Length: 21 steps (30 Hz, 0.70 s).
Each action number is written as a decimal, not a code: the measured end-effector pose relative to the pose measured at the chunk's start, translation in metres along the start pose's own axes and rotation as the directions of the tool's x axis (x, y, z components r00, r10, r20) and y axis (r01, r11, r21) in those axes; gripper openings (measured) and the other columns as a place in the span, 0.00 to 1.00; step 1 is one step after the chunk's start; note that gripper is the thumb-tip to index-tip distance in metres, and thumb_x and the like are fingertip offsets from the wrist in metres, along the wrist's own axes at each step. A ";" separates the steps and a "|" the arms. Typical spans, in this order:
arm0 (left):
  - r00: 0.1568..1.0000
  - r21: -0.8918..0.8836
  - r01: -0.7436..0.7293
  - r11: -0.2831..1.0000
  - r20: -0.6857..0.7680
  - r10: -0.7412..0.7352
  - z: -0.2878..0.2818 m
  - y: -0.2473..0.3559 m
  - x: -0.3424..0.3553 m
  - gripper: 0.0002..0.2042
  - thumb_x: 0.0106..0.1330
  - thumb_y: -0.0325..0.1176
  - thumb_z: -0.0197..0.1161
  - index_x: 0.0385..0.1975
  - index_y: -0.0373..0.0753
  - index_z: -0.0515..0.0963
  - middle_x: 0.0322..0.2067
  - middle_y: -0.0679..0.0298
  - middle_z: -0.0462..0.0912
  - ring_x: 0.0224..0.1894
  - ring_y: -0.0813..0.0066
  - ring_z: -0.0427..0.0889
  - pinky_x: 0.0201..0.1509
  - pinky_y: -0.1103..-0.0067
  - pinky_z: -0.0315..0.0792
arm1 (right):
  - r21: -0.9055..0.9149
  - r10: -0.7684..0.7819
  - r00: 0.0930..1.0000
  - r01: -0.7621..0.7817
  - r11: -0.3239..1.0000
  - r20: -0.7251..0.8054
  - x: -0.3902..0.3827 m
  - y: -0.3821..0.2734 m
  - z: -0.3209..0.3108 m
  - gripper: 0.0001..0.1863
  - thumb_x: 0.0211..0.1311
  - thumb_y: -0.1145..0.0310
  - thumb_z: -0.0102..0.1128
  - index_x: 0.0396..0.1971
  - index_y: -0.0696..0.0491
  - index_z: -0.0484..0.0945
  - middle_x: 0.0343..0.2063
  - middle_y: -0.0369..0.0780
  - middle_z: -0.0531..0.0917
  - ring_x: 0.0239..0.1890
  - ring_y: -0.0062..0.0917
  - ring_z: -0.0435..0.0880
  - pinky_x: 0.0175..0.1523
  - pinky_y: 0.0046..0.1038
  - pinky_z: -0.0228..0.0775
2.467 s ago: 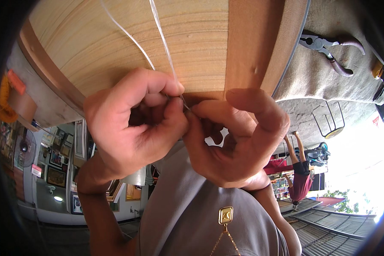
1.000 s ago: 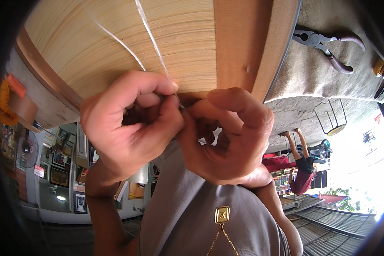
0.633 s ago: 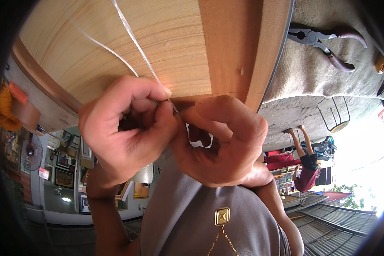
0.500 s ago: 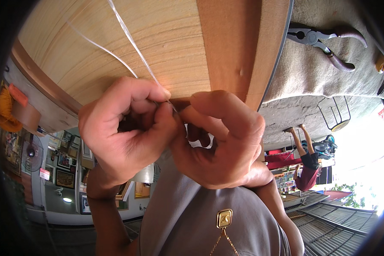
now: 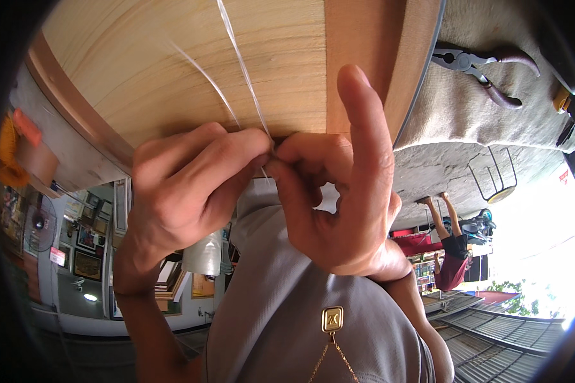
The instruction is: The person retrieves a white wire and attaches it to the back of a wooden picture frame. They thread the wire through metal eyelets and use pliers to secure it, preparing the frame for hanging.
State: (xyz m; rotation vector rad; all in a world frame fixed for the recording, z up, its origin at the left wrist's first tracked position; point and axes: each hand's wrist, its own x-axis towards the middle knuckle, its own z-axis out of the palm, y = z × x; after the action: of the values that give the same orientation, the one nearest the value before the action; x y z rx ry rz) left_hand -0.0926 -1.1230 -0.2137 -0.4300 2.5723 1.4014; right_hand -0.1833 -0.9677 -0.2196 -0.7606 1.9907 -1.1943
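Note:
A clear, shiny string (image 5: 239,57) runs down over a wooden board (image 5: 140,76) with a darker wooden frame (image 5: 354,57). My left hand (image 5: 188,182) pinches the string between thumb and fingertips at the board's near edge. Against it, my right hand (image 5: 348,198) pinches the same spot with its thumb and a finger, while another finger sticks straight up. A short end of string pokes out below the pinch. Another thin white strand (image 5: 207,78) curves over the board to my left hand. Whether the string is knotted is hidden by my fingertips.
Pliers (image 5: 469,60) with dark handles lie on a beige cloth (image 5: 421,121) right of the frame. At the far right, a person (image 5: 453,252) stands near a parked motorbike. A fan (image 5: 40,220) and framed pictures (image 5: 86,265) show at the left.
My right hand has raised one finger that was curled before. The fingers of my left hand have straightened somewhat, and a short string end now shows below the pinch.

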 end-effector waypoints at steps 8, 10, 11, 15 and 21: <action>0.993 -0.122 0.069 0.990 -0.084 -0.079 0.004 0.000 -0.001 0.09 0.52 0.18 0.68 0.33 0.34 0.81 0.22 0.62 0.82 0.18 0.74 0.79 0.21 0.80 0.70 | 0.120 0.027 1.000 -0.027 0.992 -0.001 -0.001 -0.002 0.000 0.27 0.51 0.90 0.60 0.52 0.68 0.63 0.34 0.44 0.80 0.25 0.24 0.82 0.27 0.22 0.73; 0.992 -0.139 0.078 0.987 -0.089 -0.091 0.005 0.000 -0.002 0.09 0.52 0.18 0.68 0.33 0.34 0.82 0.22 0.62 0.82 0.19 0.75 0.80 0.21 0.80 0.71 | 0.159 0.035 0.999 -0.032 0.987 -0.016 -0.001 -0.002 0.002 0.23 0.49 0.91 0.58 0.48 0.69 0.67 0.37 0.47 0.79 0.26 0.30 0.82 0.28 0.27 0.74; 0.991 -0.146 0.084 0.986 -0.092 -0.098 0.005 0.000 -0.002 0.09 0.52 0.18 0.69 0.33 0.34 0.82 0.22 0.61 0.82 0.19 0.75 0.80 0.22 0.80 0.71 | 0.170 0.039 0.999 -0.035 0.985 -0.018 -0.001 -0.003 0.003 0.21 0.49 0.91 0.57 0.47 0.69 0.68 0.37 0.47 0.78 0.26 0.32 0.82 0.28 0.29 0.74; 0.991 -0.154 0.087 0.984 -0.087 -0.101 0.006 -0.001 -0.001 0.10 0.51 0.17 0.69 0.33 0.34 0.82 0.21 0.62 0.81 0.18 0.75 0.79 0.21 0.80 0.70 | 0.172 0.049 0.999 -0.047 0.984 -0.008 0.002 -0.005 0.003 0.20 0.50 0.91 0.56 0.45 0.69 0.68 0.38 0.48 0.77 0.25 0.34 0.82 0.27 0.31 0.74; 0.990 -0.144 0.074 0.987 -0.108 -0.090 0.005 -0.001 -0.002 0.12 0.49 0.17 0.69 0.34 0.35 0.84 0.19 0.63 0.79 0.16 0.77 0.75 0.18 0.79 0.66 | 0.050 0.022 0.997 -0.026 0.998 0.076 0.012 -0.010 -0.004 0.27 0.52 0.89 0.60 0.52 0.66 0.61 0.35 0.43 0.80 0.21 0.18 0.81 0.23 0.16 0.70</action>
State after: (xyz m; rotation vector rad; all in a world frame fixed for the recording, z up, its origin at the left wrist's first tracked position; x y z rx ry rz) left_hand -0.0901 -1.1188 -0.2165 -0.6480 2.5194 1.5764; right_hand -0.1919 -0.9794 -0.2120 -0.7438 1.8960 -1.1807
